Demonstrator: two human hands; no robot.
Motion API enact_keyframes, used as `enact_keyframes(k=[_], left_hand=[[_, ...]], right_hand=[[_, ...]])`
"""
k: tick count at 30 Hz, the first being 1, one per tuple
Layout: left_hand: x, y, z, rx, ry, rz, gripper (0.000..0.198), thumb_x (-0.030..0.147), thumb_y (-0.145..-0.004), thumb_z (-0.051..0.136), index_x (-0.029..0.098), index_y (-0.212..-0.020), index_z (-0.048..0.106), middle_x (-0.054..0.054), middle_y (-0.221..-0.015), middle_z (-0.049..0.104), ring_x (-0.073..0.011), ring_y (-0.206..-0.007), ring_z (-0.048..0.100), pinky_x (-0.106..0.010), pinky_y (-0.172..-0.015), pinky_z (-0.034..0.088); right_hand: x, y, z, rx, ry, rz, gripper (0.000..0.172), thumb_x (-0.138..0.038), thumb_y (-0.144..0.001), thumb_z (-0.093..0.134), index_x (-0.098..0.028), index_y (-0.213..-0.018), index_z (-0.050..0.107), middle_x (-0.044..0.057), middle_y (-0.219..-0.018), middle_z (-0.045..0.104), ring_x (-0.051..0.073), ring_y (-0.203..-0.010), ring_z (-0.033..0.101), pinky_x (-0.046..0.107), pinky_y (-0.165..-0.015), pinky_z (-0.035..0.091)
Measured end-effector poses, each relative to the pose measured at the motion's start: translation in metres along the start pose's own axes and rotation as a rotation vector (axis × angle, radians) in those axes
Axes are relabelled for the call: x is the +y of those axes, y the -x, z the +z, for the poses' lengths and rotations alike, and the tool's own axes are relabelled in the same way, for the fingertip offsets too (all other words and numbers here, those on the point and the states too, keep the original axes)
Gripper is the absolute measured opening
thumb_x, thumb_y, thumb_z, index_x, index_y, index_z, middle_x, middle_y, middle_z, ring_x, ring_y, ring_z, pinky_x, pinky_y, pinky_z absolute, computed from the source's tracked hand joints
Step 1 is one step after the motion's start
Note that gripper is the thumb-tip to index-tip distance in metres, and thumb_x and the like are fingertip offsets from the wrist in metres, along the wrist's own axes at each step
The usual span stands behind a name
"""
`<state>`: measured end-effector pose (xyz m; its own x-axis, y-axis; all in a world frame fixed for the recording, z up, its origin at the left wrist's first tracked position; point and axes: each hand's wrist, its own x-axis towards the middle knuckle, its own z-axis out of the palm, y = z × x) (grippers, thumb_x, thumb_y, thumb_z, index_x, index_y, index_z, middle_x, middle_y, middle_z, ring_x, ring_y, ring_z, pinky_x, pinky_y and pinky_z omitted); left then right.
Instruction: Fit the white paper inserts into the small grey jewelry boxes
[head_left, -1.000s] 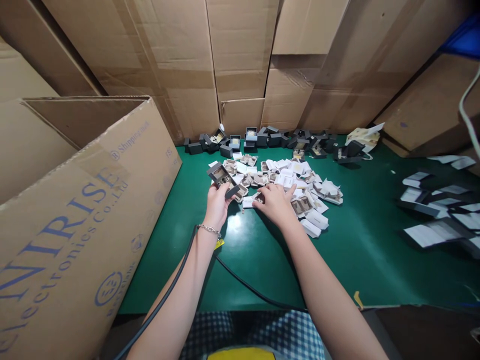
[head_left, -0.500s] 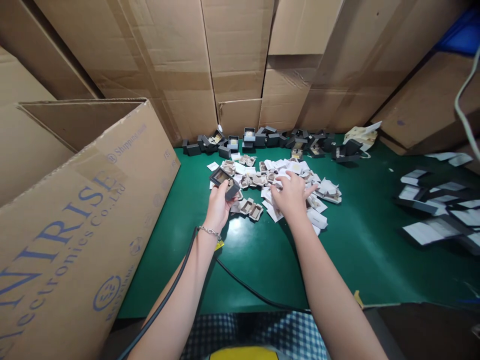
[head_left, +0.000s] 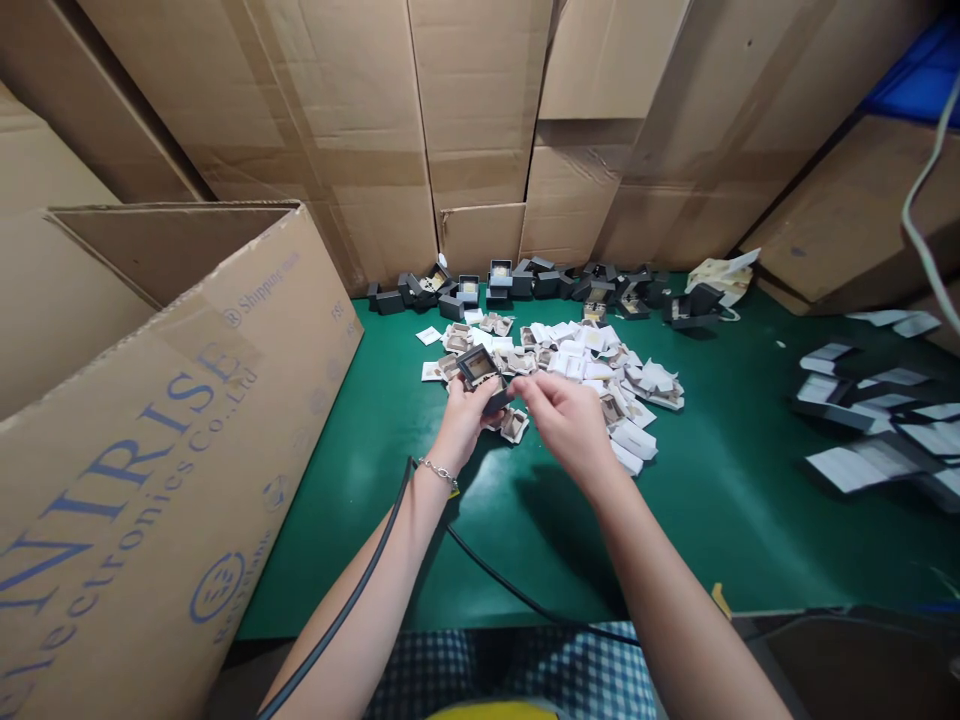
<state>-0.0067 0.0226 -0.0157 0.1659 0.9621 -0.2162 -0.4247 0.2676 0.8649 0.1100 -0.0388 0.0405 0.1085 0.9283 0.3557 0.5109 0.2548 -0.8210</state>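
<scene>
My left hand grips a small black hinged box, its lid tipped back so the lighter inside shows. Close to the box's right edge, my right hand has thumb and fingertips pinched together; whatever they may hold is too small to make out. Under and behind both hands spreads a heap of white and grey-beige paper and card inserts. A few moulded inserts lie just below the box. A bracelet circles my left wrist, and a black cable runs along that forearm.
Several black boxes line the back of the green table, against cardboard walls. A large open carton stands at left. White and black folded pieces lie at right, and a cloth-like bag at the back right.
My right hand has come off the paper heap, back towards me and left to the box, its spread fingers now pinched. My left hand has shifted slightly right with the box.
</scene>
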Motion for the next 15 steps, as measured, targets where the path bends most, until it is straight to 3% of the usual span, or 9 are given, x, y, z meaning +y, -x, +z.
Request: enact_keyframes(k=[2,4,5,7,9,12,15], left_hand=[[-0.002,0.000,0.001,0.001,0.012,0.007,0.043,0.029,-0.070,0.072,0.022,-0.105,0.049,-0.001,-0.092,0.064,-0.0105,-0.071,0.062,-0.021,-0.057,0.050],[-0.003,0.000,0.001,0.003,0.013,0.008,0.042,0.030,-0.070,0.071,0.022,-0.105,0.048,0.000,-0.090,0.063,-0.0100,-0.070,0.062,-0.020,-0.056,0.050],[-0.003,0.000,0.001,0.004,0.012,0.008,0.041,0.030,-0.071,0.070,0.022,-0.104,0.048,0.000,-0.089,0.062,-0.0097,-0.069,0.062,-0.020,-0.056,0.050],[-0.002,0.002,0.002,0.005,0.011,0.015,0.038,0.030,-0.073,0.069,0.022,-0.103,0.047,0.001,-0.088,0.061,-0.0090,-0.068,0.061,-0.019,-0.055,0.049],[-0.001,0.003,0.003,0.002,0.013,0.027,0.035,0.029,-0.075,0.066,0.022,-0.103,0.046,0.000,-0.089,0.060,-0.0083,-0.068,0.060,-0.019,-0.055,0.049],[0.000,0.003,0.003,0.000,0.019,0.032,0.030,0.028,-0.078,0.062,0.021,-0.102,0.046,-0.001,-0.091,0.060,-0.0078,-0.068,0.058,-0.018,-0.054,0.049],[0.000,0.002,0.003,0.006,0.031,0.015,0.028,0.027,-0.078,0.062,0.021,-0.100,0.046,-0.002,-0.091,0.060,-0.0084,-0.069,0.058,-0.019,-0.055,0.050]], right_hand=[[-0.036,0.023,-0.012,-0.132,-0.013,-0.082,0.038,-0.039,-0.090,0.046,-0.021,-0.060,0.060,-0.003,-0.045,0.048,0.010,-0.043,0.045,0.023,-0.045,0.035],[-0.064,0.047,-0.018,-0.234,-0.048,-0.167,0.021,-0.025,-0.089,0.046,-0.023,-0.084,0.066,-0.003,-0.056,0.058,0.010,-0.046,0.050,0.021,-0.045,0.038],[-0.071,0.058,-0.016,-0.271,-0.079,-0.195,0.025,-0.016,-0.088,0.044,-0.024,-0.099,0.065,-0.002,-0.069,0.065,0.011,-0.055,0.056,0.021,-0.051,0.044],[-0.071,0.077,-0.002,-0.322,-0.127,-0.258,0.041,-0.005,-0.082,0.040,-0.025,-0.113,0.059,0.003,-0.096,0.068,0.013,-0.080,0.063,0.023,-0.067,0.051],[-0.058,0.090,0.022,-0.285,-0.121,-0.287,0.043,-0.005,-0.078,0.042,-0.023,-0.113,0.060,0.007,-0.111,0.065,0.017,-0.098,0.061,0.029,-0.081,0.053],[-0.041,0.103,0.050,-0.194,-0.089,-0.244,0.035,-0.012,-0.081,0.047,-0.022,-0.111,0.062,0.010,-0.111,0.065,0.021,-0.101,0.060,0.039,-0.090,0.051],[-0.046,0.123,0.052,-0.216,-0.369,-0.081,0.032,-0.026,-0.085,0.048,-0.030,-0.114,0.061,0.006,-0.108,0.067,0.019,-0.100,0.063,0.035,-0.086,0.054]])
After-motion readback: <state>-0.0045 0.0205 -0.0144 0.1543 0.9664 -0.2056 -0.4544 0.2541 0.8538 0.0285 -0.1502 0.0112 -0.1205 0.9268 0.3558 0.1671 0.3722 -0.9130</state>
